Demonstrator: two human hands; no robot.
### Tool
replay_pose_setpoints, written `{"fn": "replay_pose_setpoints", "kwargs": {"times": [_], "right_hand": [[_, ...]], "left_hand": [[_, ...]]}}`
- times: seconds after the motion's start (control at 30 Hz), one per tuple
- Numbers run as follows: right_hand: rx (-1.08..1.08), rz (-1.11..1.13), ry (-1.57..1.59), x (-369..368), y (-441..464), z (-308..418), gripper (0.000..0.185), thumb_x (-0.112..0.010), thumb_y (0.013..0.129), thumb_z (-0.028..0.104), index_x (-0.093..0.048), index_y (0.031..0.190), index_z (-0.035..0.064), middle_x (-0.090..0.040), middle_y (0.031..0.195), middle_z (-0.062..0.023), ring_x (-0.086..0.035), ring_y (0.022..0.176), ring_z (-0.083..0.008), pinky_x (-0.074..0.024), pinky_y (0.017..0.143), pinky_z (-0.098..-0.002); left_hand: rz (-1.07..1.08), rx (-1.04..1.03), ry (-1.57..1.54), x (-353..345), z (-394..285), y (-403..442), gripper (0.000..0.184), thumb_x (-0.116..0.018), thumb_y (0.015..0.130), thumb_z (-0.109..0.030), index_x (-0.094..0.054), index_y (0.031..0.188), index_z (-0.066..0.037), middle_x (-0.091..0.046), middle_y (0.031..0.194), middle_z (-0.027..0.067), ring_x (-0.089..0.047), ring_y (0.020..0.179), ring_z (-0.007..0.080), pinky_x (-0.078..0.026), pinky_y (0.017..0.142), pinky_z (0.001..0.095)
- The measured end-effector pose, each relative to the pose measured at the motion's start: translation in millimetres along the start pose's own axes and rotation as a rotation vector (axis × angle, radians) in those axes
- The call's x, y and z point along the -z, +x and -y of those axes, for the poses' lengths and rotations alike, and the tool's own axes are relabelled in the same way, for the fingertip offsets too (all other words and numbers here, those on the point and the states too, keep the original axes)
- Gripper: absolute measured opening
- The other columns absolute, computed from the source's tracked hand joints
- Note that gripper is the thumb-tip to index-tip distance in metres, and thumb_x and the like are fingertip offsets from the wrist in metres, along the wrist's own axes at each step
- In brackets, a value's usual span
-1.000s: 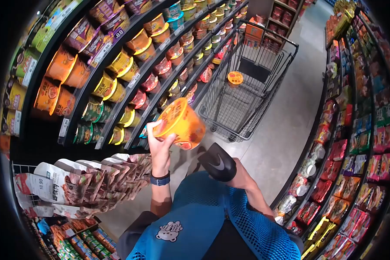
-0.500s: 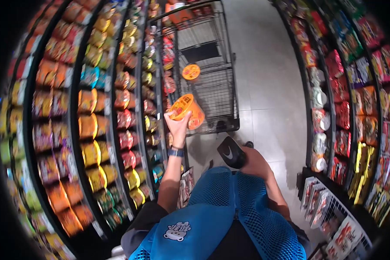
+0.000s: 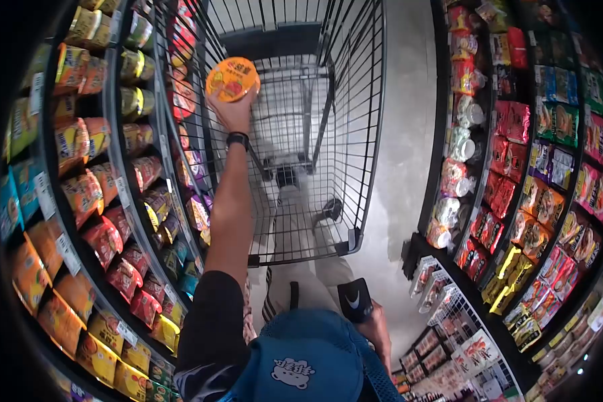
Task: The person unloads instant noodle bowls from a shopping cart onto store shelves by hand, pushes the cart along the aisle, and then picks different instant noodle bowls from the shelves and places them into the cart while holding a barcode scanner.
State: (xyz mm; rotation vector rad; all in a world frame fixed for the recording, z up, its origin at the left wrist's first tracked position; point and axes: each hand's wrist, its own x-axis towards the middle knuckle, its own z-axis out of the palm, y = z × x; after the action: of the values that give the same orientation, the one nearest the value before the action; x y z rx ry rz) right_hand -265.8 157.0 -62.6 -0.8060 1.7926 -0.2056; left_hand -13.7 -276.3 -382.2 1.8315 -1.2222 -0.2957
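Orange tub [image 3: 232,80] over left part of cart [image 3: 344,248], lid up. Left hand [image 3: 233,115] closed round its near side — likely keeps tub level. Right hand [image 3: 375,328] short of cart's near end, beside black swoosh-marked item [image 3: 354,299] — fingers hidden, cannot tell grip.

Floor [image 3: 405,161] pale grey, smooth, between left shelves [image 3: 114,141] and right shelves [image 3: 441,134]. On floor: cart [image 3: 374,144], closer to left shelves; dark shoe [image 3: 331,208] seen through cart mesh. Left shelves dark, tiered, with price tags [image 3: 68,254] along front edges. Toward near end: orange tubs [image 3: 60,315], then yellow tubs [image 3: 97,357] and green tubs [image 3: 159,383] at near corner; red tubs [image 3: 104,241] one tier over. Right shelves: clear bags [image 3: 461,144] along aisle edge, red packs [image 3: 508,161] behind, yellow packs [image 3: 508,278] near the near end.
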Motion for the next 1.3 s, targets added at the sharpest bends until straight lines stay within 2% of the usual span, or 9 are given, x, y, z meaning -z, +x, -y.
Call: {"fn": "replay_pose_setpoints", "kwargs": {"times": [0.13,0.33,0.67,0.8,0.87,0.97,1.1,1.17,1.3], "right_hand": [[-0.01,-0.023,-0.056,-6,3,-1,0.039,-0.077,0.068,0.006,-0.065,0.104,-0.0012,-0.071,0.096,-0.0202,-0.071,0.091,-0.0308,-0.0537,0.08,-0.0372],[-0.074,-0.055,-0.096,6,16,63,0.034,-0.075,0.073,0.008,-0.065,0.105,-0.0011,-0.071,0.096,-0.0209,-0.071,0.09,-0.0331,-0.0541,0.079,-0.0379],[0.387,0.054,-0.328,34,10,62,0.038,-0.068,0.071,0.006,-0.064,0.108,0.0006,-0.068,0.1,-0.0233,-0.066,0.097,-0.0409,-0.0519,0.083,-0.0424],[0.628,0.123,-0.44,44,29,47,0.038,-0.067,0.07,0.006,-0.064,0.108,0.0021,-0.068,0.097,-0.025,-0.065,0.095,-0.0428,-0.0514,0.081,-0.0465],[0.75,0.184,-0.527,47,47,37,0.038,-0.068,0.07,0.008,-0.064,0.107,0.0017,-0.068,0.092,-0.0262,-0.065,0.091,-0.0433,-0.052,0.078,-0.048],[0.972,0.318,-0.584,51,66,43,0.033,-0.07,0.072,0.008,-0.064,0.103,-0.0004,-0.067,0.086,-0.0259,-0.067,0.088,-0.0432,-0.053,0.074,-0.0441],[1.117,0.439,-0.703,39,121,37,0.03,-0.073,0.069,0.009,-0.066,0.097,-0.0009,-0.068,0.087,-0.0264,-0.067,0.086,-0.0436,-0.0531,0.073,-0.0476],[1.213,0.471,-0.75,35,79,60,0.033,-0.074,0.068,0.009,-0.066,0.098,-0.0017,-0.068,0.086,-0.0264,-0.067,0.086,-0.0434,-0.0532,0.073,-0.0477],[1.315,0.439,-0.664,7,26,80,0.037,-0.075,0.067,0.008,-0.065,0.101,-0.0034,-0.068,0.086,-0.0276,-0.067,0.085,-0.0429,-0.0535,0.074,-0.0479]], "left_hand": [[0.125,0.106,-0.17,-15,23,6,0.078,-0.09,0.066,-0.019,-0.04,0.124,-0.003,-0.036,0.138,0.022,-0.043,0.128,0.0392,-0.04,0.107,0.0448],[0.162,0.01,0.04,0,17,14,0.078,-0.084,0.072,-0.019,-0.034,0.128,0.003,-0.032,0.142,0.0238,-0.039,0.13,0.045,-0.044,0.103,0.0471],[0.201,0.081,-0.225,125,-92,-104,0.054,-0.067,0.074,0.007,-0.042,0.121,0.0,-0.034,0.135,0.0248,-0.035,0.131,0.0447,-0.032,0.108,0.0462],[0.266,0.146,-0.235,194,-74,-203,0.047,-0.062,0.081,0.006,-0.045,0.124,-0.003,-0.043,0.121,0.0167,-0.05,0.113,0.0316,-0.045,0.092,0.0408],[0.153,0.259,-0.372,241,-73,-247,0.05,-0.06,0.084,0.006,-0.042,0.129,-0.004,-0.048,0.118,0.0107,-0.057,0.105,0.0226,-0.05,0.088,0.0333],[0.04,0.432,-0.468,333,-67,-297,0.047,-0.059,0.085,0.004,-0.042,0.128,-0.005,-0.05,0.118,0.0097,-0.058,0.104,0.0216,-0.05,0.089,0.0327],[-0.376,0.403,-0.332,481,-79,-361,0.031,-0.052,0.089,0.006,-0.047,0.119,-0.004,-0.056,0.105,0.0058,-0.059,0.099,0.0128,-0.05,0.087,0.0264],[-0.591,0.363,-0.31,561,-122,-381,0.027,-0.05,0.092,0.006,-0.048,0.116,-0.004,-0.056,0.105,0.0042,-0.058,0.094,0.0097,-0.05,0.084,0.0247],[-0.919,0.001,-0.126,710,-218,-354,0.03,-0.06,0.096,-0.014,-0.048,0.122,-0.005,-0.059,0.108,0.0066,-0.059,0.101,0.014,-0.051,0.086,0.0285]]}}
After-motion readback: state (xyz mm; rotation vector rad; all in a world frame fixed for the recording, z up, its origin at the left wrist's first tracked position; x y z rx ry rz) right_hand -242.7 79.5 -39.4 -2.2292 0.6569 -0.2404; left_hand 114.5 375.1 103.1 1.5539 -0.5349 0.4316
